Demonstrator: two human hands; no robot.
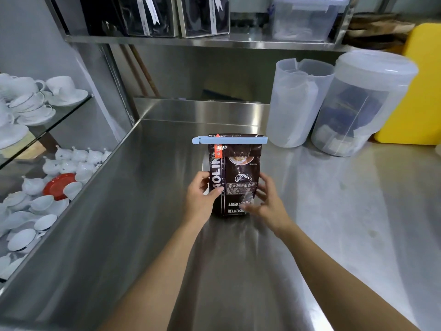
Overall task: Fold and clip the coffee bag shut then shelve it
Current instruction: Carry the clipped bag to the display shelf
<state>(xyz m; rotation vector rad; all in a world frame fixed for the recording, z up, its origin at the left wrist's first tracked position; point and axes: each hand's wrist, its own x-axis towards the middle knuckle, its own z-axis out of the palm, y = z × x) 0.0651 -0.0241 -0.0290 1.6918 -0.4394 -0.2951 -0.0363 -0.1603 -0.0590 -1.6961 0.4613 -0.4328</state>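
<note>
A dark brown coffee bag (pixel 238 173) stands upright on the steel counter (pixel 334 211), its top folded over. A light blue clip (pixel 229 140) is clamped across the fold. My left hand (pixel 201 198) grips the bag's left edge, thumb on the front. My right hand (pixel 267 201) is at the bag's lower right side, fingers spread and blurred, touching or just off the bag.
Two translucent plastic containers (pixel 298 101) (pixel 362 103) and a yellow board (pixel 417 87) stand at the back right. A steel shelf (pixel 202 40) overhead carries boxes and a clear tub. White cups and saucers (pixel 35 101) fill glass shelves on the left.
</note>
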